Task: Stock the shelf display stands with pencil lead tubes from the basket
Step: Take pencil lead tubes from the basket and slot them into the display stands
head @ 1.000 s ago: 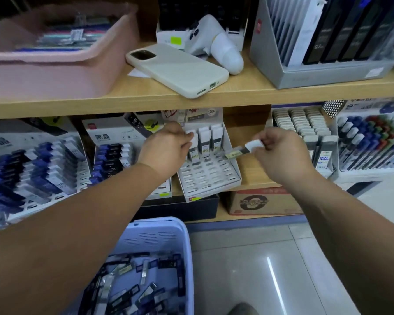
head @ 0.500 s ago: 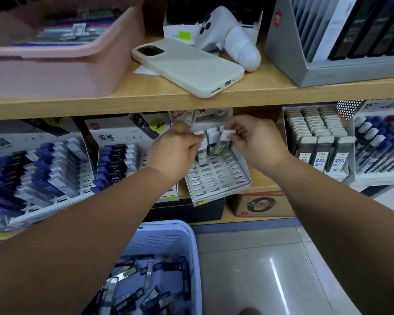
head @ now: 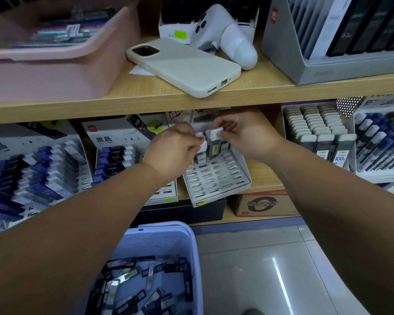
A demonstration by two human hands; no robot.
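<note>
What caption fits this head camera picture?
Left hand and right hand pinch white-capped lead tubes in the white display stand above a blue basket.

White-capped lead tubes (head: 214, 148) upright in stand (head: 214, 183) back row; others loose in basket (head: 159, 242)

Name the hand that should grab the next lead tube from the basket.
Left, probably: the blue basket sits below the left hand, the right hand is off to its side over floor. Both pinch tubes in the white stand.
</note>
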